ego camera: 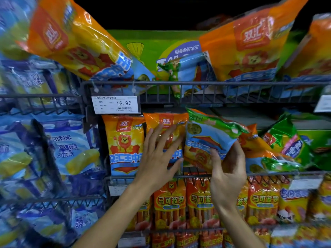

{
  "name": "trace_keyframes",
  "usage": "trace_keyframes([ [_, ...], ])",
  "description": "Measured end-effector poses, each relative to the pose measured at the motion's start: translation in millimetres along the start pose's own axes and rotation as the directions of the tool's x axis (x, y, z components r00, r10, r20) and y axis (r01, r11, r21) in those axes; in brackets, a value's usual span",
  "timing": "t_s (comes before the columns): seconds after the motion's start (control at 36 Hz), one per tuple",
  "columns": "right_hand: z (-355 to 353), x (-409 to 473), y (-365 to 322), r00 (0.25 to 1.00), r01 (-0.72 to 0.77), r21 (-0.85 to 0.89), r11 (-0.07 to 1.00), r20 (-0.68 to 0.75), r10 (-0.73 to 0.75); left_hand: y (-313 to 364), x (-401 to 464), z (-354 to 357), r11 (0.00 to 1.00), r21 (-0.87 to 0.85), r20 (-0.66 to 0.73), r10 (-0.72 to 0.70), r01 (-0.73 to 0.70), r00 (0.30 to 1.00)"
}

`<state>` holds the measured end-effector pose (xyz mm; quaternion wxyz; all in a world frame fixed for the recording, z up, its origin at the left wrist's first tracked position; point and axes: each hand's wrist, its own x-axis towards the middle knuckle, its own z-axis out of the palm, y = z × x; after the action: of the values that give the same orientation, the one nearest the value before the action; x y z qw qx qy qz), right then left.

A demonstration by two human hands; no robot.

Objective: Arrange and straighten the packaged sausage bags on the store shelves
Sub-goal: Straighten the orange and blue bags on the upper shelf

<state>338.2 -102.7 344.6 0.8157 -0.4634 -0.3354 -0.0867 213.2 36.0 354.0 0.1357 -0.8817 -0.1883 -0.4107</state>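
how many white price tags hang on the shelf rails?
4: one reading 16.90 upper left, one cut off at the right edge, two blurry on the lower rail. More may be hidden.

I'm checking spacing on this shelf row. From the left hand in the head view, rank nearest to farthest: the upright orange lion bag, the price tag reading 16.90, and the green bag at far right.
From the left hand:
1. Upright orange lion bag, just to its left.
2. Price tag, above and left on the rail.
3. Green bag, far right on the same shelf.
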Motion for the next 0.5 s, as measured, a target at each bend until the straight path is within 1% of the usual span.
trace_keyframes([
  [0.06, -3, 1, -6, 0.999, 0.041, 0.018, 0.999, 0.008, -0.041, -3, -1, -6, 0.996, -0.089, -0.050, 0.009, -0.013, 0.999],
  [0.08, -4, 2, -11, 0.996, 0.087, 0.021, 0.996, 0.013, -0.087, -4, -1, -9, 0.989, -0.145, -0.064, 0.011, -0.021, 0.998],
  [0.17, -9, 8, -27, 0.977, 0.206, 0.010, 0.978, 0.054, -0.206, -6, -3, -22, 0.946, -0.325, -0.068, -0.021, -0.002, 0.997],
  [0.22, -15, 14, -38, 0.967, 0.230, -0.013, 0.973, 0.120, -0.227, -5, -6, -34, 0.889, -0.454, -0.026, -0.074, 0.054, 0.997],
  [0.31, -20, 24, -58, 0.937, 0.265, -0.032, 0.964, 0.244, -0.250, 2, -11, -58, 0.806, -0.581, 0.048, -0.104, 0.112, 0.993],
  [0.36, -22, 29, -71, 0.901, 0.305, -0.069, 0.950, 0.343, -0.265, 8, -17, -73, 0.715, -0.679, 0.113, -0.120, 0.164, 0.986],
  [0.42, -24, 32, -82, 0.850, 0.321, -0.076, 0.944, 0.463, -0.252, 13, -23, -85, 0.575, -0.782, 0.204, -0.129, 0.241, 0.970],
  [0.44, -24, 33, -86, 0.819, 0.315, -0.081, 0.946, 0.526, -0.228, 16, -26, -89, 0.512, -0.815, 0.243, -0.123, 0.271, 0.962],
  [0.5, -24, 33, -89, 0.748, 0.310, -0.115, 0.944, 0.642, -0.167, 22, -28, -95, 0.416, -0.854, 0.278, -0.142, 0.312, 0.950],
])
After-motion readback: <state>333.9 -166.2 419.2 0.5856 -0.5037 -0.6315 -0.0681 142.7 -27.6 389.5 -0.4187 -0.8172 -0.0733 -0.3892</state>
